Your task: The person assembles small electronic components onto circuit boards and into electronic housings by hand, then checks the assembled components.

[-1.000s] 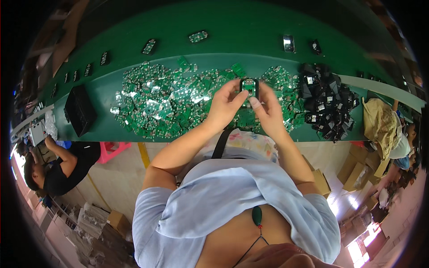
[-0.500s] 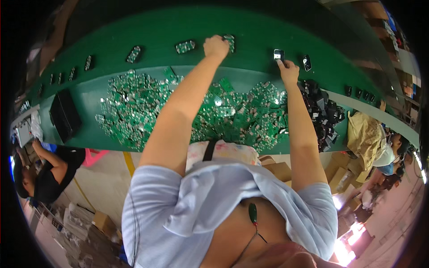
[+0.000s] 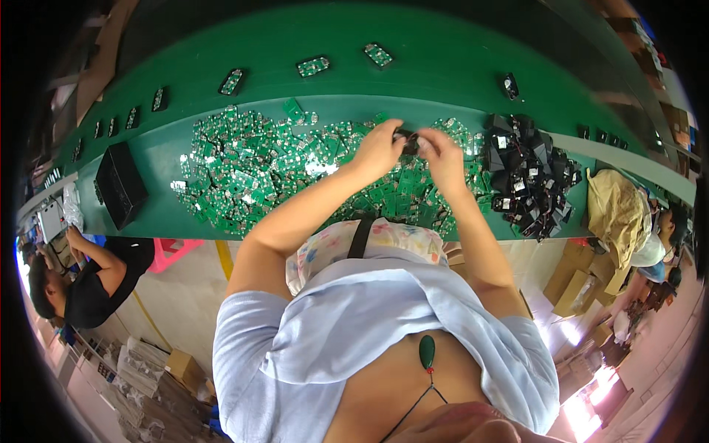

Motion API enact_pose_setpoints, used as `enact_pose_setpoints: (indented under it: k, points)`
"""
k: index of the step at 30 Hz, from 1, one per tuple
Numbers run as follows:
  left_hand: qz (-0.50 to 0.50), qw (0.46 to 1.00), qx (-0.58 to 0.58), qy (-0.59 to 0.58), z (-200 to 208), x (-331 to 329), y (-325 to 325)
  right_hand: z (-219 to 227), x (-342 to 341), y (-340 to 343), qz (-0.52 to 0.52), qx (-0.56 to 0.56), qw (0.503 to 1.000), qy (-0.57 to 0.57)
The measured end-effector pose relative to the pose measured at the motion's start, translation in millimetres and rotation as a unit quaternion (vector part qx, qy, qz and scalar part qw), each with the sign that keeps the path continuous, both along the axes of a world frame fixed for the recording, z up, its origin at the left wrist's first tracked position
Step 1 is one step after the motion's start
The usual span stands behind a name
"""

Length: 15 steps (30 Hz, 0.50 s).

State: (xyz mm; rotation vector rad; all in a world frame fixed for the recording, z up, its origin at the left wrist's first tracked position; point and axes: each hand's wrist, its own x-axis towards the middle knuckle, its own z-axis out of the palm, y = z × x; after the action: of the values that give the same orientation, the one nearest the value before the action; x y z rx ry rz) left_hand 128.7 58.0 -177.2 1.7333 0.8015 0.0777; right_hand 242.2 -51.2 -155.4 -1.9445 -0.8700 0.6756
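Note:
A small black plastic case (image 3: 408,142) is held between my two hands, over the pile of green circuit boards (image 3: 236,159). My left hand (image 3: 379,153) grips its left side, thumb and fingers closed on it. From the right, my right hand (image 3: 444,159) pinches the case, its fingers slightly blurred. Much of the case is hidden by the fingers. Just right of my right hand lies a heap of black cases (image 3: 528,177). Beyond my left hand, a board-topped black case (image 3: 378,55) rests on the green belt.
More board-topped cases, such as one (image 3: 313,66), sit spaced along the belt to the left. A single black case (image 3: 510,86) lies on the belt at the right. A black box (image 3: 122,186) stands on the left of the table. Other people (image 3: 100,284) sit at both sides.
My left hand has let go of the board-topped case on the belt and come nearer. My right hand has brought a black case from the belt toward me, and both hands now meet on it.

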Motion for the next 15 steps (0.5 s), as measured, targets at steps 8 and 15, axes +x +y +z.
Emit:
enact_pose_setpoints:
  k: [8, 15]
  points:
    - [0.096, 0.984, 0.141, -0.045, 3, -48, -25, 31, -57, -7, 0.095, 0.04, 0.984, 0.147]
    - [0.203, 0.918, -0.336, -0.061, 29, -64, -16, -34, 32, -8, 0.074, -0.1, 0.903, -0.411]
